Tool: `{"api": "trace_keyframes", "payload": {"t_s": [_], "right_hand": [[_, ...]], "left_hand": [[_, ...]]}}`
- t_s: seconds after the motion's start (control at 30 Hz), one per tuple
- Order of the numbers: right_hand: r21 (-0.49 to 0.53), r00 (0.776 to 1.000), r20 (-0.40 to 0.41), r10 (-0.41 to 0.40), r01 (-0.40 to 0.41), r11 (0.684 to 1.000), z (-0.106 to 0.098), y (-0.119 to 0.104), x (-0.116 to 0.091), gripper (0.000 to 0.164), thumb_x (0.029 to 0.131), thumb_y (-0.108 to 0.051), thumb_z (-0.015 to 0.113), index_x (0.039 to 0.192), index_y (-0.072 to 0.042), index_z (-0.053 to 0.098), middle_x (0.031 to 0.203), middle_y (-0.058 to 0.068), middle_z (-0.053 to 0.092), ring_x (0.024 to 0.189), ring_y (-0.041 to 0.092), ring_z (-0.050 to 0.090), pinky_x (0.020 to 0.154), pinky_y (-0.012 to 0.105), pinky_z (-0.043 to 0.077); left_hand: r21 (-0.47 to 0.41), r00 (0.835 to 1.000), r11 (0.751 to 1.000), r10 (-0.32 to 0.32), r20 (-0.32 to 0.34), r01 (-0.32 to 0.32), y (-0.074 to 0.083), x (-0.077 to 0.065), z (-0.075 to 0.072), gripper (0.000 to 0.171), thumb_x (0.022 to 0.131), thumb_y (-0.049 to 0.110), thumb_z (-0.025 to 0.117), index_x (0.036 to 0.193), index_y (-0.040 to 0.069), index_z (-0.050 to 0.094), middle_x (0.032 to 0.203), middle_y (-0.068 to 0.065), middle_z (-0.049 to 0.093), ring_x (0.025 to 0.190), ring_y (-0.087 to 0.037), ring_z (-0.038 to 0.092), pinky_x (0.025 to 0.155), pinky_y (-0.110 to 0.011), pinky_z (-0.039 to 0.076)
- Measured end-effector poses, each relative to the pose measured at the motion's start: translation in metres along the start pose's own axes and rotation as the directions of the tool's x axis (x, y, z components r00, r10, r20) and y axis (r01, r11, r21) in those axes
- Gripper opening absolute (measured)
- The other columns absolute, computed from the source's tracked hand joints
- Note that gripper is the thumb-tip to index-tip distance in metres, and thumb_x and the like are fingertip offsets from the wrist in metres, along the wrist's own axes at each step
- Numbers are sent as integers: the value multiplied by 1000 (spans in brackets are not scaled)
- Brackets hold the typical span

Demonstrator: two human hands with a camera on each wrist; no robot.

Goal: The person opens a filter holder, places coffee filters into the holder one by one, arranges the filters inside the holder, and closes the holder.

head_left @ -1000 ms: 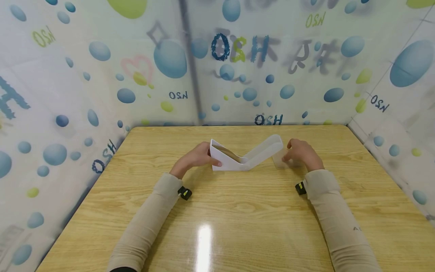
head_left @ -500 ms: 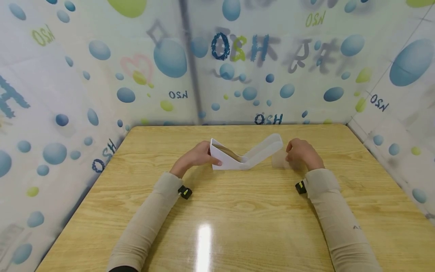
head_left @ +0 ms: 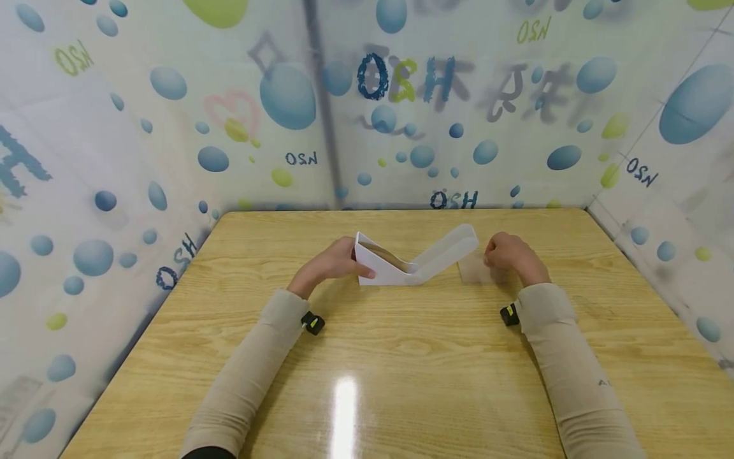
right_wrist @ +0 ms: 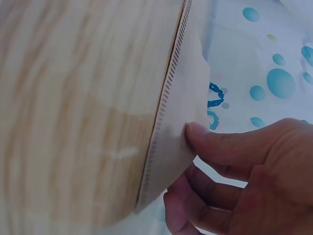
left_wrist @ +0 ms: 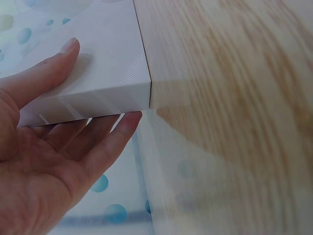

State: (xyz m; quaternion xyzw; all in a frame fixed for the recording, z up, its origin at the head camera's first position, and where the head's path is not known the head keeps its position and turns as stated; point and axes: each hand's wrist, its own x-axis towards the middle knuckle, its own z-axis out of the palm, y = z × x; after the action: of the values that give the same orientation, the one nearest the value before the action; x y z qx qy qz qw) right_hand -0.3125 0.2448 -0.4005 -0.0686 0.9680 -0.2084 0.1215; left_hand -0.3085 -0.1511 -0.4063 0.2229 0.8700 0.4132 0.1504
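Note:
A white box [head_left: 387, 275] with a slanted open top stands on the table, its translucent lid [head_left: 446, 252] tipped out to the right. Brownish paper sheets [head_left: 383, 256] show inside. My left hand [head_left: 335, 260] grips the box's left end; in the left wrist view the thumb [left_wrist: 54, 68] lies on one face and the fingers are under the opposite side. To the right of the lid, my right hand [head_left: 515, 256] pinches a thin pale coffee filter [right_wrist: 178, 105] with a crimped edge between thumb and fingers. This filter looks faint and partly see-through in the head view.
The wood-grain table [head_left: 401, 357] extends all around the box, with a bright light reflection near its front. A patterned fabric wall [head_left: 321, 178] rises directly behind the table's far edge. Black wrist cameras [head_left: 313, 323] sit on both cuffs.
My right fingers have drawn closer together at the right edge of the filter, which shows more of its surface. The left hand and the box have stayed in place.

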Motion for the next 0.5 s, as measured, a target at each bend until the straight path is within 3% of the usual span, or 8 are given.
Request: {"api": "trace_keyframes", "payload": {"t_s": [0.5], "right_hand": [[60,999,-36,-12,14,998,-7,-2,-3,23,101,-15,56,111,5,59,109,24,62,88,31,57,73,37,47]], "left_hand": [[-9,1000,1000,12,9,-12,2,0,-1,43,86,11,83,124,1,66,116,-16,74,98,-21,71,81,-30,55]]}}
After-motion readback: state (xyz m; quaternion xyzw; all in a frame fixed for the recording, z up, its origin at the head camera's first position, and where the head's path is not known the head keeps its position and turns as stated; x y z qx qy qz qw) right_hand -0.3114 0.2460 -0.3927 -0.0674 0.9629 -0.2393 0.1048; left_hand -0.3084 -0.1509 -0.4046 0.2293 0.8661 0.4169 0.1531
